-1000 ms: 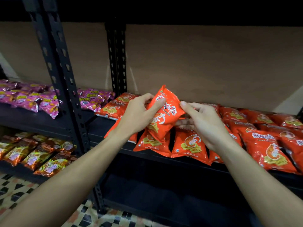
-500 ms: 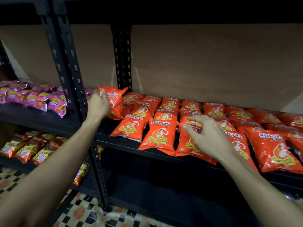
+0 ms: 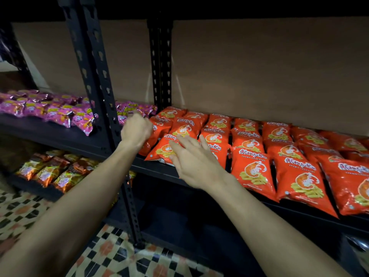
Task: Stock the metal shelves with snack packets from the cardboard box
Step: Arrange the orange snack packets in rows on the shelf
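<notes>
Orange snack packets lie flat in overlapping rows on the black metal shelf, long axes running front to back and printed tops toward the brown backboard. The right hand spreads straight fingers over the front-left packet. The left hand, fingers curled, is against the end packet; whether it pinches it I cannot tell. Beyond that hand stands a slotted upright, then pink packets. Below are brown packets and a patterned tile floor.
</notes>
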Motion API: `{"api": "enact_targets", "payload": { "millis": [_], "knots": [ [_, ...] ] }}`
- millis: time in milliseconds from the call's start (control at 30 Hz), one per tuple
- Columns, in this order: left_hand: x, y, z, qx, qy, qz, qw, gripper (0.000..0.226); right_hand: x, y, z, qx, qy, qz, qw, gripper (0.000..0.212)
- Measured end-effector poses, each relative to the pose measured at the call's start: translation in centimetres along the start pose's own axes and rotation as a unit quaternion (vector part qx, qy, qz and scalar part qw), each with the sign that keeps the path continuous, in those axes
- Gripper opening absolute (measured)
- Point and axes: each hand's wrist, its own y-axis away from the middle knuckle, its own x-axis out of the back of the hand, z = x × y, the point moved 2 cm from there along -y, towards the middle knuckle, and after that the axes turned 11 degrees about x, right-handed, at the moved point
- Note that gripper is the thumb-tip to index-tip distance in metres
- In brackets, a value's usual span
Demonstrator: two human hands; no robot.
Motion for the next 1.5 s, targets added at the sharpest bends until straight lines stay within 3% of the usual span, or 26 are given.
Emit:
{"api": "enact_targets", "payload": {
  "millis": [100, 200, 267, 367, 533, 767, 1167, 1333, 1500],
  "knots": [
    [-0.7, -0.7, -1.0, -0.070, -0.035, 0.040, 0.996, 0.048, -0.7, -0.9, 0.0, 0.007, 0.013, -0.029, 0.999, 0.052],
    [-0.5, -0.6, -1.6, -0.174, 0.015, 0.103, 0.979, 0.035, -1.4, -1.0, 0.3, 0.006, 0.004, -0.050, 0.999, 0.052],
    [-0.4, -0.5, -1.8, -0.230, 0.046, 0.097, 0.967, 0.026, -1.7, -1.0, 0.4, 0.004, -0.007, -0.050, 0.999, 0.053],
    [-0.4, -0.4, -2.1, -0.220, 0.069, 0.027, 0.973, 0.028, -2.0, -0.9, 0.6, 0.005, -0.013, -0.035, 0.999, 0.053],
    [-0.6, -0.1, -3.1, -0.209, 0.018, -0.039, 0.977, 0.035, -2.5, -0.9, 0.8, 0.010, -0.005, -0.022, 1.000, 0.052],
    [-2.3, -0.2, -3.5, -0.220, -0.075, -0.051, 0.971, 0.046, -2.5, -1.1, 0.7, 0.007, 0.004, -0.012, 1.000, 0.051],
    [-2.6, -0.5, -2.4, -0.127, -0.178, -0.064, 0.974, 0.052, -2.1, -1.6, 0.6, 0.007, 0.007, -0.014, 1.000, 0.052],
    [-2.2, 0.0, -2.0, -0.159, -0.144, -0.037, 0.976, 0.054, -1.0, -0.6, 0.7, -0.012, -0.036, 0.029, 0.999, 0.054],
    [-1.4, 3.1, -0.8, -0.275, -0.070, -0.015, 0.959, 0.043, 0.3, 1.5, 2.2, -0.071, -0.031, 0.115, 0.990, 0.039]
  ]
}}
